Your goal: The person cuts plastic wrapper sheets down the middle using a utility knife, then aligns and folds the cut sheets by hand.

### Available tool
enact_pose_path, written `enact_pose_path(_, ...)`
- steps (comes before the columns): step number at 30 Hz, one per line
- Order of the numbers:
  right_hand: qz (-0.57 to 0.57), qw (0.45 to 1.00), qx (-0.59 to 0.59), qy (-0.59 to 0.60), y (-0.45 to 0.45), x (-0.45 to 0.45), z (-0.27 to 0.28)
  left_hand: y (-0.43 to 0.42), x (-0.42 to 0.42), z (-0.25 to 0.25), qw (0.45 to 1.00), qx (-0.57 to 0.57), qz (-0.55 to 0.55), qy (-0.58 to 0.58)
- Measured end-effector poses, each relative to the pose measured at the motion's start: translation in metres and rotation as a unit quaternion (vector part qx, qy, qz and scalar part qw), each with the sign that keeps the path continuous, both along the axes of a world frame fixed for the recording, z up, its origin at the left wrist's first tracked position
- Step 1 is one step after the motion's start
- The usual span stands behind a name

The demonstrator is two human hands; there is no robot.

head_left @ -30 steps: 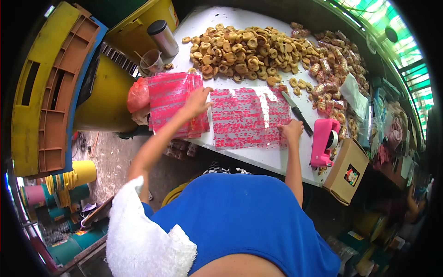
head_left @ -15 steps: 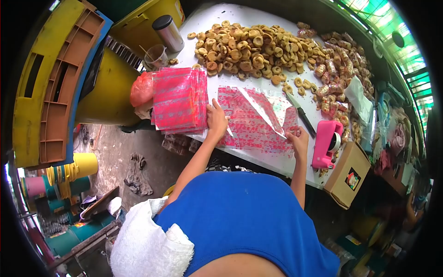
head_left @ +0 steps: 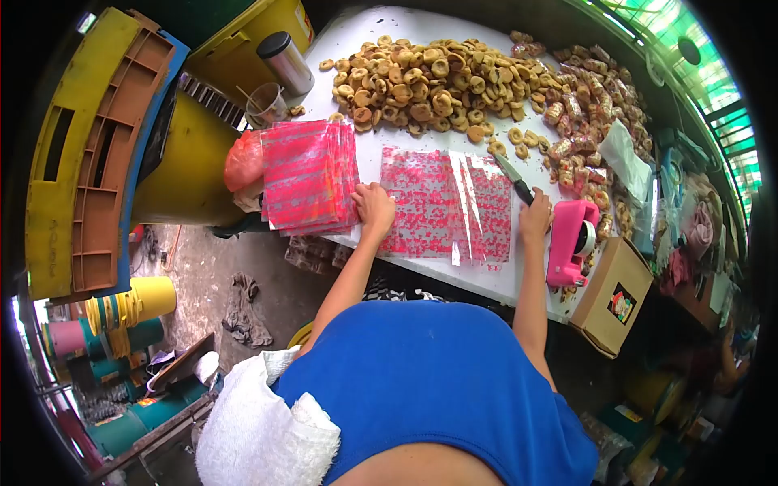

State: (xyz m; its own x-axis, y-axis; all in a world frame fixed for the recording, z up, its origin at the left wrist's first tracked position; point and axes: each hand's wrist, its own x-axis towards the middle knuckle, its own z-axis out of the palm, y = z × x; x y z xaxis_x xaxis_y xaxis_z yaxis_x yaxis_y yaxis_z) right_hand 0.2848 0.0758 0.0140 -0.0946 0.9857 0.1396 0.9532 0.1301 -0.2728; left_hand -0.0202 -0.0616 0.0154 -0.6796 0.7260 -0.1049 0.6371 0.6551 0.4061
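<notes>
My left hand (head_left: 374,207) rests, fingers apart, between a stack of pink-and-grey printed plastic sheets (head_left: 309,174) and one sheet laid flat (head_left: 417,202). Its fingertips touch the right edge of the stack. The flat sheet is see-through, with shiny glare streaks across its right half. My right hand (head_left: 536,217) is closed round the black handle of a knife (head_left: 521,190), whose blade points up and left along the sheet's top right corner. Part of the handle is hidden under the fingers. Just right of that hand stands a pink tape dispenser (head_left: 567,247).
Ring-shaped brown pieces (head_left: 438,81) are heaped at the back of the white table (head_left: 344,40). Wrapped packs (head_left: 596,105) pile up at the right. A cardboard box (head_left: 613,296) sits at the front right corner. A tumbler (head_left: 285,63) and plastic cup (head_left: 266,104) stand back left.
My right hand has let go of the plastic sheet and moved up and right onto the knife handle. The sheet, lifted and folded at its right side before, now lies flat.
</notes>
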Motion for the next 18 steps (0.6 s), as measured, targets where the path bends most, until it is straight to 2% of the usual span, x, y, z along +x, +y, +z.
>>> enact_pose_path(5, -0.065, 0.996, -0.03, 0.055, 0.017, 0.021, -0.011, -0.003, 0.004, -0.001, 0.993, 0.075, 0.003, -0.086)
enact_pose_path(7, -0.071, 0.993, 0.091, -0.023, 0.011, 0.016, -0.01, -0.001, 0.003, 0.003, 0.981, 0.09, 0.045, -0.168)
enact_pose_path(8, -0.07, 0.993, 0.092, -0.023, 0.009, 0.012, -0.01, -0.003, 0.001, -0.008, 0.972, 0.159, 0.043, -0.168)
enact_pose_path(11, -0.074, 0.995, 0.066, 0.017, -0.02, -0.02, 0.005, -0.01, -0.01, -0.017, 0.972, 0.164, 0.02, -0.165)
enact_pose_path(13, -0.068, 0.994, -0.084, 0.031, -0.038, -0.03, -0.001, -0.014, -0.012, -0.005, 0.971, 0.167, 0.014, -0.173)
enact_pose_path(15, -0.058, 0.993, -0.086, 0.049, -0.041, -0.033, -0.01, -0.018, -0.016, -0.003, 0.973, 0.115, 0.02, -0.199)
enact_pose_path(18, -0.047, 0.994, -0.079, 0.065, -0.035, -0.033, -0.024, -0.02, -0.019, -0.003, 0.973, 0.142, -0.009, -0.18)
